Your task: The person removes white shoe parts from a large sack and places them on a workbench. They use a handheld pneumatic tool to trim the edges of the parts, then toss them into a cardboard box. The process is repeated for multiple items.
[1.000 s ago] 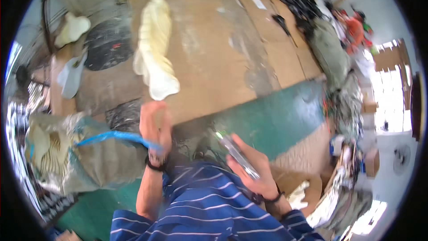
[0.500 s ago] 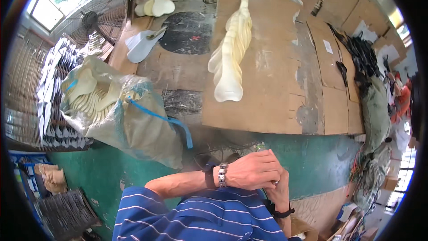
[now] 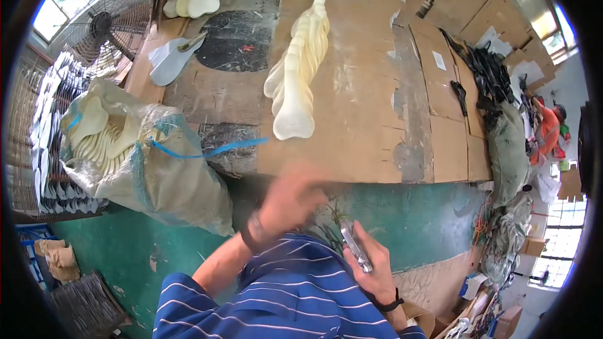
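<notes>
Two bare hands work close to the person's striped blue shirt, above a green floor. The right hand has its grip closed around a slim silvery tool, which points up and away from the body; what kind of tool it is cannot be made out. The left hand is blurred by motion and hangs over the near edge of the cardboard sheets, with a dark band on its wrist; I cannot tell whether its grip is open or closed, and nothing shows in it.

Left of that hand, a clear plastic sack lies on the floor, stuffed with pale cream foam pieces, and a blue strap trails from it toward the cardboard's near left corner.

Further off, a long row of overlapping cream foam pieces lies on the cardboard, running from near its middle toward its far edge. Left of the row sits a dark round patch with a grey scoop-like piece beside it.

At the far left stands a wire-caged fan. Along the cardboard's right edge lie heaps of dark straps and a stuffed grey-green sack.
</notes>
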